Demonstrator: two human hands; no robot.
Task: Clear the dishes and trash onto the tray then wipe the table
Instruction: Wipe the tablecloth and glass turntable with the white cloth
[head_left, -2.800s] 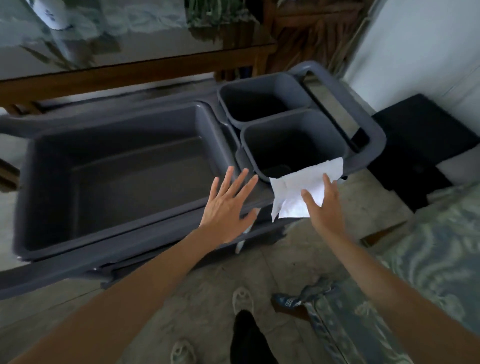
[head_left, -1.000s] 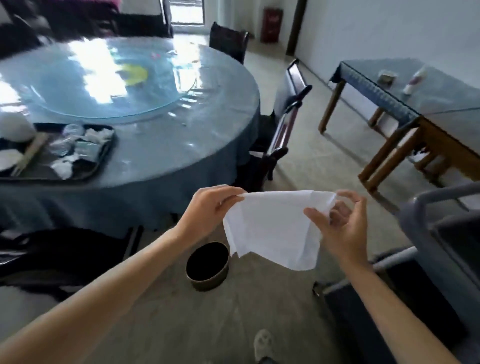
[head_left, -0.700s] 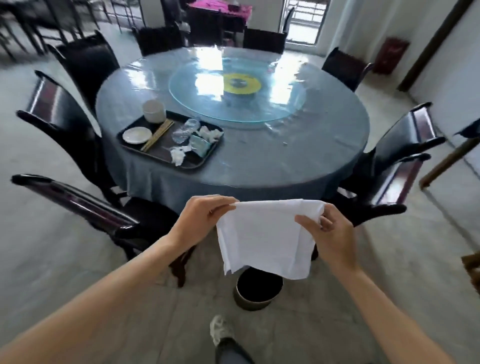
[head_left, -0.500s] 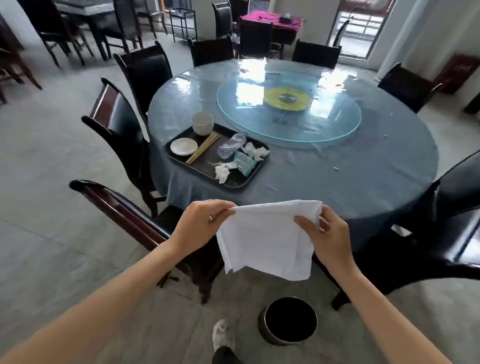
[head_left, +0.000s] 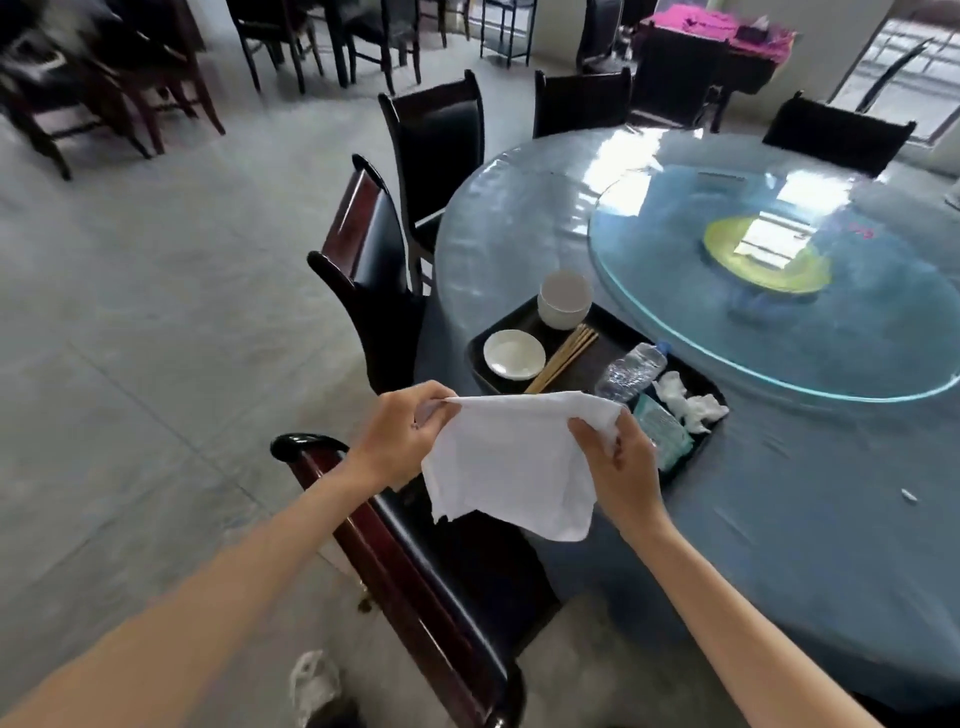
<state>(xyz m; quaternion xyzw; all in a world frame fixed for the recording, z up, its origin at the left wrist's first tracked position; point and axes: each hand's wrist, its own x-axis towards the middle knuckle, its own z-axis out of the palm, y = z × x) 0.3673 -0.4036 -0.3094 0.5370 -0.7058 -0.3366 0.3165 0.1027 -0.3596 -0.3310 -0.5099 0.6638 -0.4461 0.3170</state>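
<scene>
White cloth (head_left: 511, 467) – black tray (head_left: 480, 358) – blue table (head_left: 810, 525)

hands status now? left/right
Left hand: closed, pinching the white cloth at its top corner.
Right hand: closed, gripping the cloth's other top corner.

Daylight glares off the table (head_left: 519, 208) (window upper right); edges warped, slightly blurred.

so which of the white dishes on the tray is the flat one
The small saucer at the tray's left end, beside the chopsticks. The other white dish, the bowl behind it, is deep and tall-sided.
</scene>
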